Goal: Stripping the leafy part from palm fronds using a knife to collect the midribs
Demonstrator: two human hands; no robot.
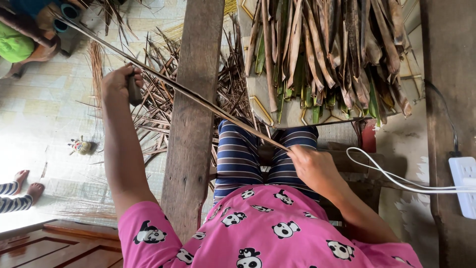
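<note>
A long thin palm leaf strip (198, 97) runs slantwise from the upper left down to my lap. My right hand (311, 167) pinches its near end over my striped trousers (238, 159). My left hand (119, 83) is stretched out to the left and grips a dark handle (134, 90), probably a knife, held against the strip. The strip crosses over an upright wooden plank (193, 114) between my arms.
A pile of green and brown palm leaves (322, 49) lies on a tabletop (263, 106) ahead. Stripped leaf scraps (158, 106) litter the tiled floor. A white power strip (466, 186) and cable (391, 177) are at right. Another person's feet (25, 184) are at left.
</note>
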